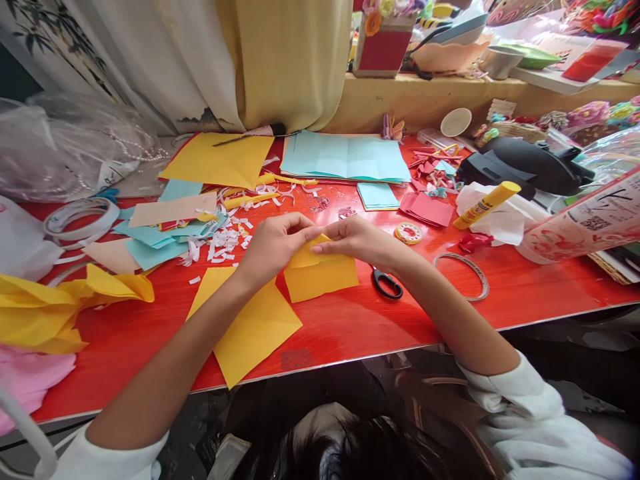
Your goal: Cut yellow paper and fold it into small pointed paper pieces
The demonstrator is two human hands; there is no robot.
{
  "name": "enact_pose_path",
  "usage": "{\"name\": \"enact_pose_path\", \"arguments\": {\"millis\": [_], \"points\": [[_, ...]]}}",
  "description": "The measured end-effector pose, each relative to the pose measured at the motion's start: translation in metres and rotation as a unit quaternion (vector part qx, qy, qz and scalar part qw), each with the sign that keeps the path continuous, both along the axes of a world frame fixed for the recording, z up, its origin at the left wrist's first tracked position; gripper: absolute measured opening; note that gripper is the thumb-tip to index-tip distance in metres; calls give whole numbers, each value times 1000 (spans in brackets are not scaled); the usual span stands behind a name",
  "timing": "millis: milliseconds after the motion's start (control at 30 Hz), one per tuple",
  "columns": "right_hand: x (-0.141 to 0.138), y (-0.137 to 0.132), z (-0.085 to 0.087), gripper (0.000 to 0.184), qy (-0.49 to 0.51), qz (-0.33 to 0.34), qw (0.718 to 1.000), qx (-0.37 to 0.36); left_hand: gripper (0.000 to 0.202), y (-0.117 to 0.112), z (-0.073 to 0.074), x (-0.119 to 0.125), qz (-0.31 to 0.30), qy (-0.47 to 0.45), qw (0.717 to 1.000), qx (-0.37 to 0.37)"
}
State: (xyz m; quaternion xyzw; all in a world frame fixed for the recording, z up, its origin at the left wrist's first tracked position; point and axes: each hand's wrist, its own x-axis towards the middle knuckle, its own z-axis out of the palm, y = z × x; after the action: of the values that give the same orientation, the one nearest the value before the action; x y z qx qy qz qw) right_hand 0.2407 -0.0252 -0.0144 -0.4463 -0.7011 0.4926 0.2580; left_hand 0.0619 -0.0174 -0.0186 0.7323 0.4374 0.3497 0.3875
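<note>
My left hand [283,243] and right hand [355,238] at frame centre, fingers of both pinching small yellow paper piece [323,283] over glossy red tabletop [345,327]. Best keep edges aligned, pressure light, even, avoiding stray creases.

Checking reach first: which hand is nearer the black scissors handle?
Right. The right hand is just above and left of the black scissors handle in the picture; the left hand is farther left, past the right one.

Place: home-like craft corner | red table [345,330] bears yellow paper [323,281], white scraps [223,241], glue stick [487,205], scissors [395,291] | curtain [295,60] hangs behind
</note>
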Motion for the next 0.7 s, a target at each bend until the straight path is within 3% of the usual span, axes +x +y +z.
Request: {"name": "enact_pose_path", "arguments": {"millis": [300, 533, 700], "points": [[-1, -3, 5, 41, 15, 24, 999, -39, 24, 2, 0, -2, -5, -10, 1000, -5], [2, 1, 1, 38, 57, -28, 996, -66, 25, 8, 8, -14, -86, 7, 987, -133], [5, 2, 1, 36, 72, -23, 994, -77, 24, 9, 6, -14, -56, -20, 986, -154]]}}
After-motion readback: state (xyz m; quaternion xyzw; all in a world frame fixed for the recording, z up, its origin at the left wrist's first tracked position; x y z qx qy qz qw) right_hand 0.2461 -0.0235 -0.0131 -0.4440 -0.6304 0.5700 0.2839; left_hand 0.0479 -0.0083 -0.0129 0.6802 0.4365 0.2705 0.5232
